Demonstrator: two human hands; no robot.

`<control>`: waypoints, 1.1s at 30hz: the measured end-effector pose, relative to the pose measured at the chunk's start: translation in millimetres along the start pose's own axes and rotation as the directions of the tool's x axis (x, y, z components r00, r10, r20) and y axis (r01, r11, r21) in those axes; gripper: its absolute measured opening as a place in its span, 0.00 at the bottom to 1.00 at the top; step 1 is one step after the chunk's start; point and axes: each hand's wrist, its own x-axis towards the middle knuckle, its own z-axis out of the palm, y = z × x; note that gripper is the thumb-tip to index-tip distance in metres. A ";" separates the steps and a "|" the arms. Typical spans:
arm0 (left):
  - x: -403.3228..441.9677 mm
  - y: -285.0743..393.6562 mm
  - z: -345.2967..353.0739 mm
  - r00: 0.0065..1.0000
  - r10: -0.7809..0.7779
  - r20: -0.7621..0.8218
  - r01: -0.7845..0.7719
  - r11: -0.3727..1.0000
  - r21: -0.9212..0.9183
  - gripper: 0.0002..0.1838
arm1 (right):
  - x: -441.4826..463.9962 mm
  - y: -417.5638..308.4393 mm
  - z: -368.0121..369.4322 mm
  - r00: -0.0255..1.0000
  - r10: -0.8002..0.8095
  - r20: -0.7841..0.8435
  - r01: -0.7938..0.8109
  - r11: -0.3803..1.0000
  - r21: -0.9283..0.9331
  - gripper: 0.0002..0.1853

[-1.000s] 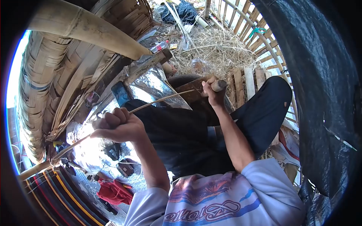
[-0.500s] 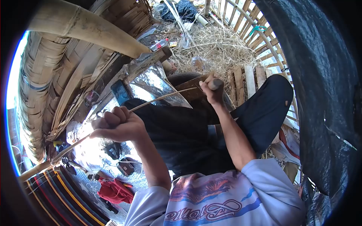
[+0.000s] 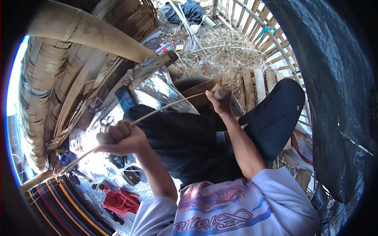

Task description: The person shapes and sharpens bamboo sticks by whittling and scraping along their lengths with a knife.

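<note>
My left hand [image 3: 120, 139] is closed around a thin bamboo strip [image 3: 165, 107], thumb pointing left. The strip runs from the lower left up to my right hand. My right hand [image 3: 219, 100] is closed on a large knife, its round wooden handle [image 3: 221, 93] end showing at the fist. The broad brownish blade [image 3: 202, 87] reaches left from the fist, over a dark round tub [image 3: 185, 83]. The strip's far end meets the blade by my right thumb; the exact contact is too small to make out.
A phone [image 3: 125, 97] rests on a shiny sheet to the left. A thick bamboo pole [image 3: 94, 29] and woven bamboo wall stand at upper left. Straw-like shavings [image 3: 228, 51] cover the ground ahead. A black plastic sheet [image 3: 334, 98] hangs at right; a red cloth [image 3: 120, 200] lies lower left.
My left hand has shifted slightly left and down with the bamboo strip. My right hand, still on the knife, has moved only a little.
</note>
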 end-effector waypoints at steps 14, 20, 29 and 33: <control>-53.0 36.4 -27.4 0.940 0.092 0.327 -0.034 0.983 -0.178 0.27 | -7.2 -24.1 1.9 0.997 -0.010 -0.078 0.028 0.973 0.227 0.11; -53.8 33.2 -30.5 0.952 0.074 0.297 -0.012 0.978 -0.207 0.28 | -4.6 -14.7 1.9 0.998 -0.002 -0.070 0.011 0.992 0.129 0.12; -54.0 31.2 -37.8 0.959 0.068 0.275 -0.010 0.979 -0.205 0.28 | 7.9 -13.0 -2.9 0.992 0.106 -0.065 -0.077 0.933 0.351 0.12; -59.1 35.5 -41.9 0.969 0.054 0.243 -0.005 0.980 -0.197 0.28 | 3.0 -20.1 1.9 0.992 0.117 -0.036 -0.098 0.934 0.344 0.12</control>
